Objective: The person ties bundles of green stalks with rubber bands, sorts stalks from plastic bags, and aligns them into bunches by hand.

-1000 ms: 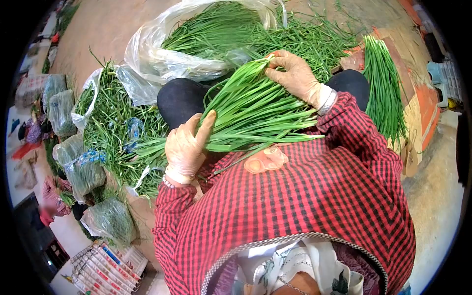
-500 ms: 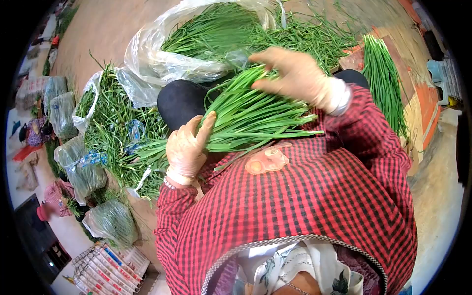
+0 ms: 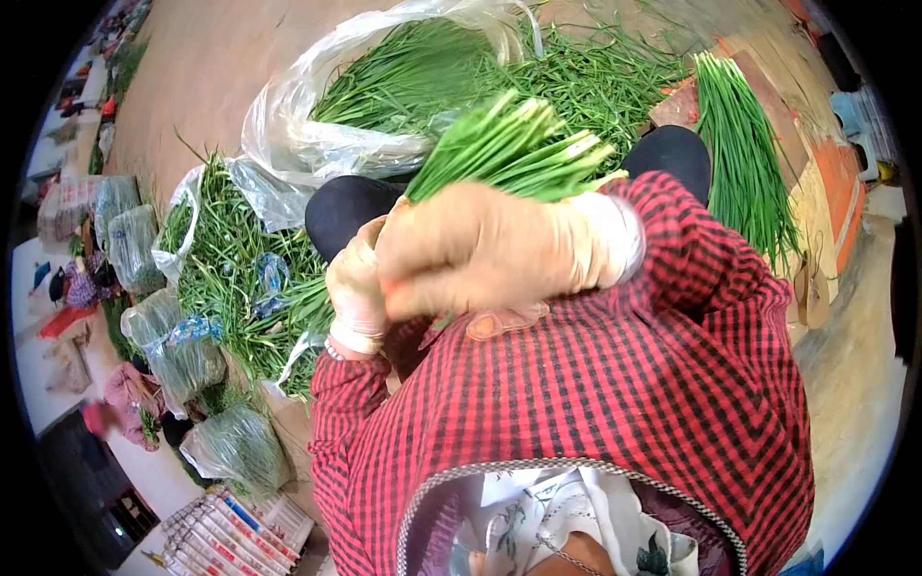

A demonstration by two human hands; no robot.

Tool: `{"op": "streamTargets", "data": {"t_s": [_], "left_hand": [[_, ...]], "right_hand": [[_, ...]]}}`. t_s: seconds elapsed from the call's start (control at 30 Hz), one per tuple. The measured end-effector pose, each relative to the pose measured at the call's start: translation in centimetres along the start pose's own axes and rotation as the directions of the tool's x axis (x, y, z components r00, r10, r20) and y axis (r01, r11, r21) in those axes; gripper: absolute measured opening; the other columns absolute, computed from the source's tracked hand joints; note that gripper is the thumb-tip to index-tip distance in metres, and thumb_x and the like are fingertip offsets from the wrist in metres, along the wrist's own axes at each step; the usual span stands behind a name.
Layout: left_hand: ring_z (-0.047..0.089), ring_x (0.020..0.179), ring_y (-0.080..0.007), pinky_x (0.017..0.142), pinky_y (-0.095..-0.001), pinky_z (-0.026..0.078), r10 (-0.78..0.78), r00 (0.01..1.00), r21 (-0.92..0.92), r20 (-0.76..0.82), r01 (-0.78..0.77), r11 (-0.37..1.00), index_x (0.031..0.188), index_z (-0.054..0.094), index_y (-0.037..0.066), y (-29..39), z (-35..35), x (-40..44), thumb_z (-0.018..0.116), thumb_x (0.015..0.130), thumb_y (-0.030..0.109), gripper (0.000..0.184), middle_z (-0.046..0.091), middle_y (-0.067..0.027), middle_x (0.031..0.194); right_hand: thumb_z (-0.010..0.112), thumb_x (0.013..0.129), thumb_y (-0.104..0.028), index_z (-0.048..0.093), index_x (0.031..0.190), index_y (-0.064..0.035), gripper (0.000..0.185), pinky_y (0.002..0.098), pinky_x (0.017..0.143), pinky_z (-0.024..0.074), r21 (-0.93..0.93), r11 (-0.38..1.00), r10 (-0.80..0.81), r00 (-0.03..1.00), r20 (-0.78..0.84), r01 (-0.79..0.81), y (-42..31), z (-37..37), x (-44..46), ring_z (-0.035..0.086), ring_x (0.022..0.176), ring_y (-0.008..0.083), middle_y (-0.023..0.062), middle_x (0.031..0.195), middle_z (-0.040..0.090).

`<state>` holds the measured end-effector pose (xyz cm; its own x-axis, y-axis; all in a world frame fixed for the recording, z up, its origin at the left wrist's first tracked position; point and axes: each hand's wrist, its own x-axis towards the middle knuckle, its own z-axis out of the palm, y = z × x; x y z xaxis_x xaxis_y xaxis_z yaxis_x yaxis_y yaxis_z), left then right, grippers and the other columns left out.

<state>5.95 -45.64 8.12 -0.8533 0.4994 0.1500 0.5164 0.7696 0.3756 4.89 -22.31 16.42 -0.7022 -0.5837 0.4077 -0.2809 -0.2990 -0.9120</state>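
A bunch of green chives, pale cut ends towards the upper right, lies across my lap. My left hand, in a thin pale glove, is closed around the bunch at its leafy side, partly covered by the other hand. In front of it, my right hand, gloved too, reaches across the lower side of the bunch with its fingers up against the left hand. Motion smears those fingers, so their grip is unclear. Leafy ends spread left of the left hand over a heap of loose greens.
An open clear plastic bag of chives stands ahead, beside loose trimmings on the floor. A neat chive bundle rests on a board at right. Bagged greens, stacked newspapers and a person in pink are at left.
My right hand has swept left and down from the cut ends to beside my left hand. The bunch has tilted, its cut ends now pointing more upward.
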Motion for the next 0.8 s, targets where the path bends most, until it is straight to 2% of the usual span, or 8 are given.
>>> {"op": "streamTargets", "data": {"t_s": [0.07, 0.13, 0.2, 0.3, 0.37, 0.47, 0.57, 0.8], "left_hand": [[0.063, 0.088, -0.0272, 0.071, -0.0365, 0.051, 0.006, 0.999, -0.001, 0.042, -0.006, 1.0, 0.139, 0.045, 0.022, -1.5, 1.2, -0.3, 0.067, 0.063, 0.0, 0.082, 0.063, -0.0061, 0.106], [0.063, 0.085, -0.027, 0.071, -0.0369, 0.051, 0.034, 0.999, 0.142, 0.02, -0.036, 0.989, 0.14, 0.043, 0.023, 1.4, -1.0, 1.3, 0.07, 0.063, 0.004, 0.084, 0.064, -0.0065, 0.101], [0.064, 0.092, -0.0277, 0.077, -0.0356, 0.052, -0.113, 0.99, 0.105, 0.08, 0.104, 0.989, 0.139, 0.044, 0.022, 1.7, -1.3, 1.1, 0.072, 0.065, 0.006, 0.081, 0.064, -0.0085, 0.11], [0.058, 0.113, -0.015, 0.093, -0.0286, 0.047, -0.215, 0.974, -0.365, 0.067, 0.224, 0.904, 0.139, 0.045, 0.009, 0.1, -0.6, 0.6, 0.069, 0.073, -0.001, 0.071, 0.06, -0.0079, 0.126], [0.059, 0.107, -0.0147, 0.09, -0.0279, 0.047, -0.393, 0.877, -0.7, 0.276, 0.463, 0.543, 0.132, 0.05, 0.003, -0.1, -0.6, 0.5, 0.066, 0.072, -0.007, 0.063, 0.063, -0.0075, 0.118], [0.064, 0.086, -0.0176, 0.078, -0.0291, 0.052, -0.441, 0.807, -0.804, 0.392, 0.534, 0.263, 0.119, 0.057, 0.001, 0.8, -1.7, 1.2, 0.063, 0.07, -0.01, 0.05, 0.067, -0.009, 0.098], [0.059, 0.057, -0.0173, 0.054, -0.0278, 0.05, -0.406, 0.685, -0.752, 0.605, 0.659, -0.009, 0.105, 0.057, -0.001, 2.1, -3.2, 1.6, 0.063, 0.069, -0.007, 0.036, 0.064, -0.0087, 0.077], [0.059, 0.061, -0.0165, 0.055, -0.028, 0.051, -0.331, 0.663, -0.74, 0.671, 0.629, -0.239, 0.114, 0.055, -0.002, 3.2, -2.8, 0.6, 0.062, 0.074, -0.002, 0.041, 0.063, -0.0095, 0.083]], "right_hand": [[0.071, 0.082, -0.009, 0.066, 0.088, -0.0001, 0.012, 0.0293, 0.067, 0.049, 0.048, 0.987, 0.146, 0.983, 0.109, -0.152, -1.7, -0.9, -0.4, 0.062, 0.073, 0.0148, 0.0078, 0.08, 0.065], [0.069, 0.085, -0.015, 0.068, 0.088, -0.0032, 0.012, 0.0286, 0.067, 0.0497, -0.238, 0.971, -0.036, 0.99, -0.138, 0.003, -3.2, -4.4, -1.3, 0.061, 0.071, 0.0143, 0.0059, 0.08, 0.065], [0.063, 0.091, -0.024, 0.07, 0.095, -0.007, 0.019, 0.0267, 0.074, 0.0507, 0.022, 0.97, 0.229, 0.884, -0.408, -0.241, -4.5, -9.5, -3.7, 0.064, 0.08, 0.0139, 0.0039, 0.085, 0.067], [0.058, 0.094, -0.031, 0.064, 0.117, -0.0101, 0.032, 0.0256, 0.082, 0.0502, -0.255, 0.93, 0.015, 0.722, -0.692, -0.264, 0.0, -14.3, -7.5, 0.064, 0.094, 0.0148, 0.0034, 0.101, 0.067], [0.058, 0.094, -0.032, 0.05, 0.132, -0.0078, 0.046, 0.0266, 0.088, 0.0483, 0.113, 0.906, 0.34, 0.541, -0.77, -0.408, 3.1, -15.0, -9.3, 0.062, 0.104, 0.0159, 0.0042, 0.117, 0.062], [0.058, 0.094, -0.03, 0.048, 0.132, -0.0025, 0.048, 0.028, 0.086, 0.048, 0.046, 0.778, 0.571, 0.676, -0.466, -0.626, 4.9, -14.2, -11.4, 0.062, 0.098, 0.0145, 0.0046, 0.116, 0.061], [0.059, 0.093, -0.025, 0.053, 0.126, -0.001, 0.041, 0.0245, 0.079, 0.0474, -0.013, 0.745, 0.547, 0.621, -0.562, -0.667, 6.0, -14.1, -12.2, 0.061, 0.091, 0.0127, 0.0049, 0.105, 0.063], [0.057, 0.093, -0.019, 0.06, 0.114, 0.0006, 0.029, 0.0196, 0.063, 0.0467, -0.004, 0.865, 0.375, 0.652, -0.66, -0.502, 2.2, -13.6, -9.5, 0.056, 0.072, 0.0062, 0.001, 0.085, 0.061]]}}
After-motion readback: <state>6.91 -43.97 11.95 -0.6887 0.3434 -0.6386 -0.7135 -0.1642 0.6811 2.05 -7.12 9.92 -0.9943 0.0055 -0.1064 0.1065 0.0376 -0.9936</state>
